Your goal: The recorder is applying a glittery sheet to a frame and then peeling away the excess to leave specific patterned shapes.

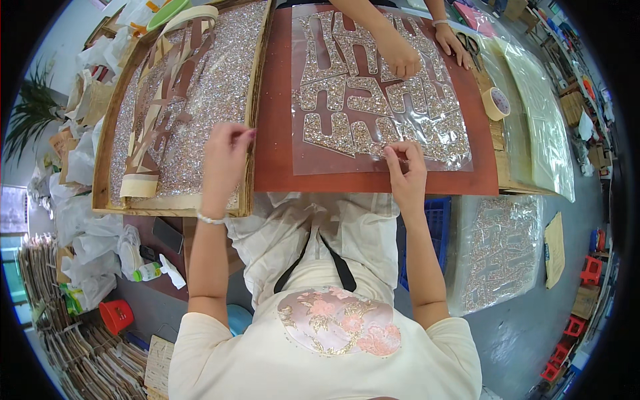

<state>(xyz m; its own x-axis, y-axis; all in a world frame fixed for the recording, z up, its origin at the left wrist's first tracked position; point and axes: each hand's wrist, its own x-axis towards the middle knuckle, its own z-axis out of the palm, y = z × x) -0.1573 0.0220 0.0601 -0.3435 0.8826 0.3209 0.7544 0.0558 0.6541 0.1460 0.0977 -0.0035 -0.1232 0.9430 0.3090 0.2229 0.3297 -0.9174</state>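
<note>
Red-brown tabletop (pixel 274 147): glittery cutout sheet (pixel 368 103) just beyond nearer right hand (pixel 408 170), fingertips (pixel 389 151) at near edge; left hand (pixel 228 143) farther, over wooden tray (pixel 259 80); cannot tell either grip's closure or hold.

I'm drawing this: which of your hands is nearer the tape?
Right. The right hand is at the sheet, left of the tape; the left hand is farther left, over the tray.
</note>
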